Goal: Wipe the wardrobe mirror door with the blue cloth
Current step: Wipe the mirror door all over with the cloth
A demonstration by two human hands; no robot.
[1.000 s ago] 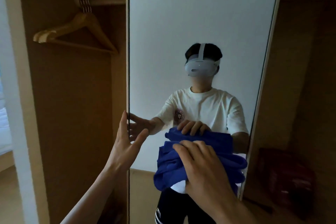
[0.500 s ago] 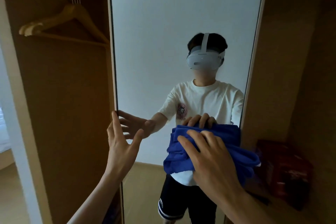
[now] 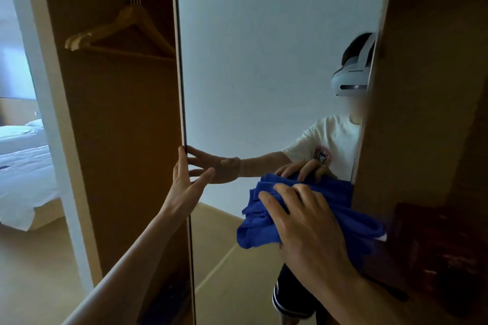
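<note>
Wooden hangers (image 3: 118,31) hang inside the wardrobe. My left hand (image 3: 184,187), fingers spread, braces the mirror door (image 3: 264,74) at its left edge. My right hand (image 3: 303,221) presses the bunched blue cloth (image 3: 261,227) flat against the glass, low right.

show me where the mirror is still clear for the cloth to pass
Free glass: the whole stretch above both hands, between the mirror frame's left edge and the wardrobe side panel. Crowded low: left hand on the frame edge, right hand pressing the cloth.
</note>
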